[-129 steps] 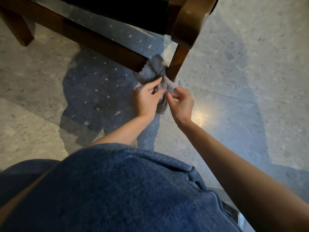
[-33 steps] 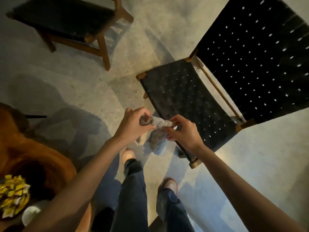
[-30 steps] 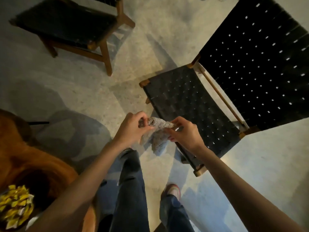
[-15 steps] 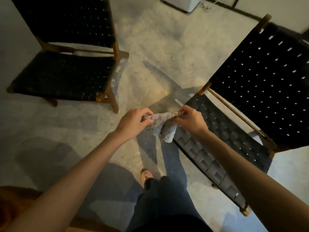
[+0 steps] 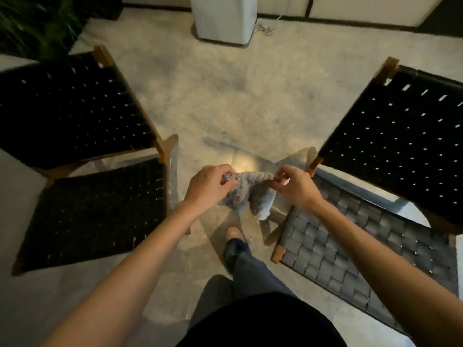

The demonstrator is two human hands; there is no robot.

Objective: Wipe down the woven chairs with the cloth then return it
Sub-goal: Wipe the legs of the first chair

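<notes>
HANDS: left hand (image 5: 209,187) and right hand (image 5: 294,187) each pinch an end of the grey cloth (image 5: 246,192), mid-frame | CHAIRS: left woven chair (image 5: 82,156), right woven chair (image 5: 380,186) flank it | ADVICE: refold to a clean face, then wipe with the weave.

A white box-shaped appliance (image 5: 223,20) stands on the pale speckled stone floor (image 5: 233,101) at its far edge, a thin white cord (image 5: 266,27) coiled just beside it. Dark green foliage (image 5: 37,21) fills the far left corner.
</notes>
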